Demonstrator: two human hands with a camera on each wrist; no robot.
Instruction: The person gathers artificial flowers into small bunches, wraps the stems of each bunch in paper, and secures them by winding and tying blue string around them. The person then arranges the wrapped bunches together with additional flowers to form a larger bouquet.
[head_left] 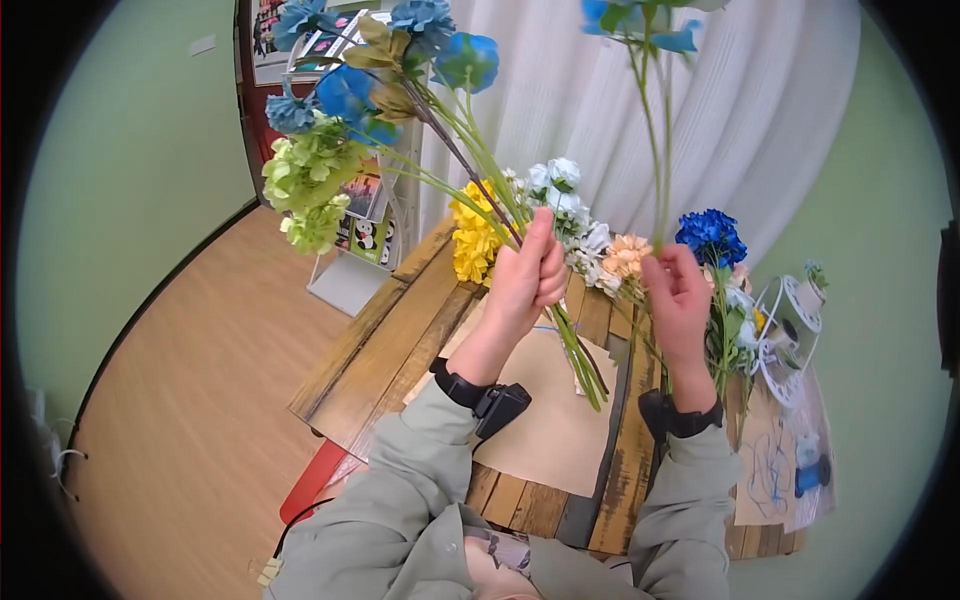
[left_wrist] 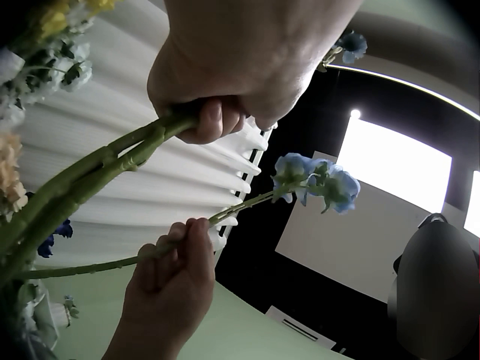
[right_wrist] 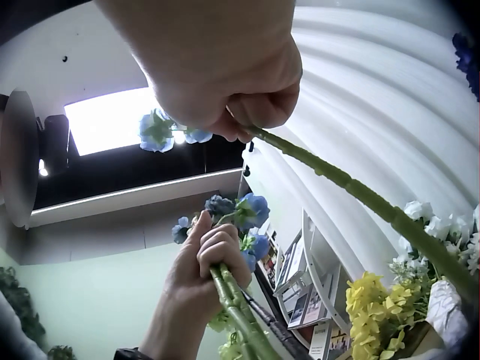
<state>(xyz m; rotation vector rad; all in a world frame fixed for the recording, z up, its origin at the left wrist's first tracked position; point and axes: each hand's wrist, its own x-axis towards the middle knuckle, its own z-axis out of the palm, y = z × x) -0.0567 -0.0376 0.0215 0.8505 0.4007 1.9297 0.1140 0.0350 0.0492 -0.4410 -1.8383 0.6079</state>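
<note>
My left hand (head_left: 522,278) grips a bundle of artificial flower stems (head_left: 585,368), its thumb lying along them. Blue flowers (head_left: 345,92) and light green hydrangea-like blooms (head_left: 308,172) fan out at the upper left end of that bundle, and the cut ends point down over the brown paper. To the right, my right hand (head_left: 682,308) pinches a single long green stem (head_left: 660,150) between thumb and fingers, upright and apart from the bundle. Blue blossoms (left_wrist: 315,182) top this stem in the left wrist view; the head view cuts them off at its upper edge.
Brown wrapping paper (head_left: 545,440) covers part of the wooden table (head_left: 370,360). Yellow flowers (head_left: 475,245), white flowers (head_left: 560,185), peach flowers (head_left: 627,258) and dark blue flowers (head_left: 712,236) line the back. A white wire rack (head_left: 775,355) and a blue ribbon spool (head_left: 813,476) are at right.
</note>
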